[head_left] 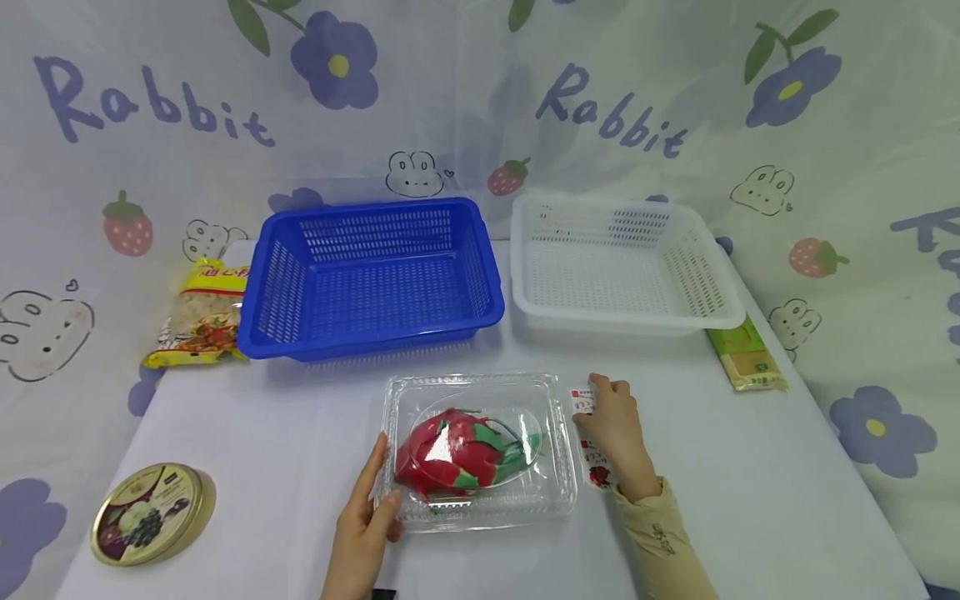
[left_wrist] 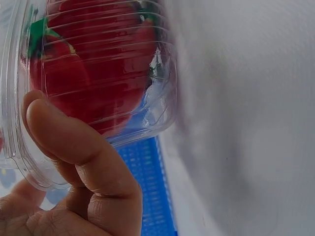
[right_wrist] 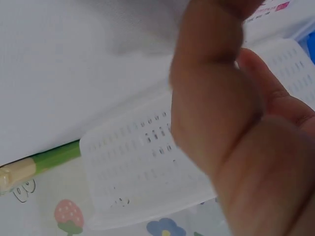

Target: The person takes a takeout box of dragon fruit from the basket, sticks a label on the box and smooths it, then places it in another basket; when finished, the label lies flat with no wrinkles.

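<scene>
A clear plastic clamshell box (head_left: 558, 492) sits at the front middle of the table with its lid down. Inside lies a red and green dragon fruit (head_left: 450, 450). My left hand (head_left: 362, 521) grips the box's left edge; in the left wrist view the thumb (left_wrist: 64, 132) presses near the rim. Just right of the box, my right hand (head_left: 618, 433) pinches a white strip of printed labels (head_left: 597, 475) bearing red marks and a flower picture. The hand covers the strip's middle. In the right wrist view part of the strip (right_wrist: 268, 12) shows past the curled fingers.
Behind the box stand a blue basket (head_left: 371, 337) and a white basket (head_left: 630, 321). A yellow food bag (head_left: 198, 321) leans by the blue basket, a green packet (head_left: 750, 358) lies at right, and a round gold tin (head_left: 147, 514) sits front left.
</scene>
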Tool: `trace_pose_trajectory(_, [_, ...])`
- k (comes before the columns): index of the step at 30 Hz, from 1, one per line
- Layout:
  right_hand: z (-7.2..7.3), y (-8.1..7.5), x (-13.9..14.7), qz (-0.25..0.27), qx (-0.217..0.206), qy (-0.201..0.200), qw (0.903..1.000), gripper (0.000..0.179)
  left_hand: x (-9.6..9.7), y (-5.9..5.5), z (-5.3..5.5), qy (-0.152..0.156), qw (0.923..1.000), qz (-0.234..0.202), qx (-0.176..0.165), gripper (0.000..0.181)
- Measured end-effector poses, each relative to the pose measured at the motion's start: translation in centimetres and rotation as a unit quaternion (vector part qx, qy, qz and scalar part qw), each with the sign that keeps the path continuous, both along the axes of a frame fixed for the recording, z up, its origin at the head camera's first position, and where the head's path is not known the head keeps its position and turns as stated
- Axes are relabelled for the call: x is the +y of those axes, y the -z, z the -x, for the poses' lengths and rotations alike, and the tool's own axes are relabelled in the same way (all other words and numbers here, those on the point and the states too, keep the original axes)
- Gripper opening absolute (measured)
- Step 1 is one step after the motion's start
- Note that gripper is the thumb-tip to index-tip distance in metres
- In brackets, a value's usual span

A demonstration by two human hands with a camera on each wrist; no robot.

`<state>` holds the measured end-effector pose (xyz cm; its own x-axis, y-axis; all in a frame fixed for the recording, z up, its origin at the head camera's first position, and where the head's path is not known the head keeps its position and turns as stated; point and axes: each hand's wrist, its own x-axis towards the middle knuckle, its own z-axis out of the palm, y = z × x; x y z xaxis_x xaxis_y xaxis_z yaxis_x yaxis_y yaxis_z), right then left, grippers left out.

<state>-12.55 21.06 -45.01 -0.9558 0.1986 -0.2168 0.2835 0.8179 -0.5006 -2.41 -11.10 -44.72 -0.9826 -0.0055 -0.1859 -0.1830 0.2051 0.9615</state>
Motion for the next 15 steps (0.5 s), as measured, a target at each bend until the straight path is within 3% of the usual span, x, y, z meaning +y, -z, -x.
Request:
trace_pose_trajectory(5, [0.15, -0.16, -0.1, 0.006, -0.014, 0.006, 0.9999, 0.078, 0.08, 0.0, 0.02, 0.0, 1.0, -0.004, 0.007, 0.065])
trace_pose_trajectory(9, [0.1, -0.21, -0.22, -0.018, -0.012, 0.0, 0.9998, 0.083, 0.06, -0.04, 0.01, 0.001, 1.0, -0.002, 0.006, 0.065])
trace_pose_trajectory(15, [-0.14, -0.1, -0.17, -0.024, -0.014, 0.005, 0.9996, 0.078, 0.06, -0.12, 0.0, -0.001, 1.0, 0.003, 0.006, 0.065])
